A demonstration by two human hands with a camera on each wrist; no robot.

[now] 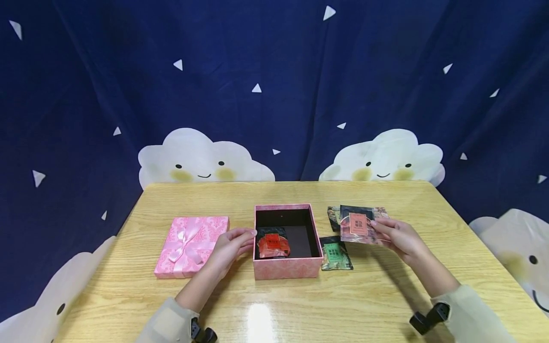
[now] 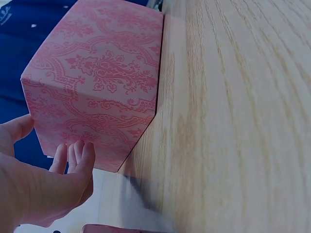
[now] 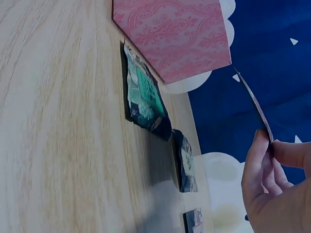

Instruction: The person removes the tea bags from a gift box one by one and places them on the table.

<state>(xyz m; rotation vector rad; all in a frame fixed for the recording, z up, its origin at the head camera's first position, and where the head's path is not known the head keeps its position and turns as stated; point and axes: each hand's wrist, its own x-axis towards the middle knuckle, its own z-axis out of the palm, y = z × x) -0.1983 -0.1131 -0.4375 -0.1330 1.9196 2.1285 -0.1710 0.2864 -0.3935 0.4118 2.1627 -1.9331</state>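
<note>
A pink patterned open box (image 1: 288, 269) with a dark inside stands on the table. A flat packet with a red label (image 1: 273, 242) lies in its left part. My left hand (image 1: 233, 243) touches the box's left side, one fingertip at the rim and the other fingers loosely extended along the outer wall (image 2: 97, 141). Between thumb and fingers, my right hand (image 1: 396, 234) pinches a dark flat packet with a pinkish label (image 1: 358, 225). It is raised above the table to the right of the box, seen nearly edge-on in the right wrist view (image 3: 256, 107).
A green-labelled packet (image 1: 336, 255) lies against the box's right side. Behind the held packet, two more packets (image 1: 333, 219) are partly covered. Left of the box rests a pink lid (image 1: 206, 228) with a ribbon bow. A dark blue curtain (image 1: 291, 95) hangs behind the table.
</note>
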